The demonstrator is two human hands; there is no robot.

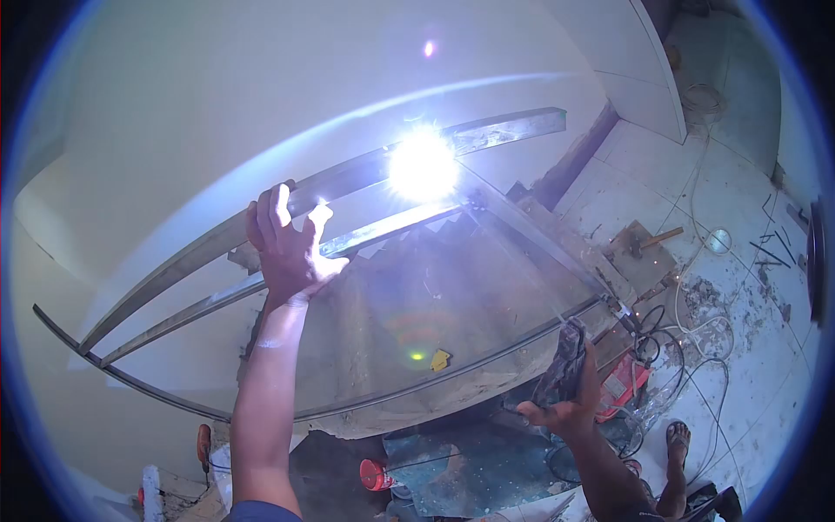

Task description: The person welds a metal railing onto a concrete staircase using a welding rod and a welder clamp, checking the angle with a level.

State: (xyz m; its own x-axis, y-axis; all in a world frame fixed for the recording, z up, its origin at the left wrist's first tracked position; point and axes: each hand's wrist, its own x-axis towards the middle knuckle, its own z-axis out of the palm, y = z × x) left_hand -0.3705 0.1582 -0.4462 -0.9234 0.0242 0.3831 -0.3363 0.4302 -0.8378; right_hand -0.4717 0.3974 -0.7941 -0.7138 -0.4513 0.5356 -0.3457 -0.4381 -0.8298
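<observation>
My left hand [291,252] reaches up to a curved metal frame and grips its upper tube [187,252]. The fingers lie over that tube, and the thumb is by the lower metal bar [204,304]. A glaring welding arc [424,165] burns on the frame to the right of this hand and hides the metal around it. My right hand [565,413], lower right, is closed around a dark, worn tool that looks like a welding electrode holder [561,365]. A faint thin line runs from near it toward the arc; glare blurs the rest.
A small yellow piece [441,359] lies inside the frame's curve. Cables [713,365] and debris [709,304] cover the tiled floor at right, near a red case [622,387]. An orange-handled tool [204,445] and a red round object [374,474] lie below. A foot [678,442] shows lower right.
</observation>
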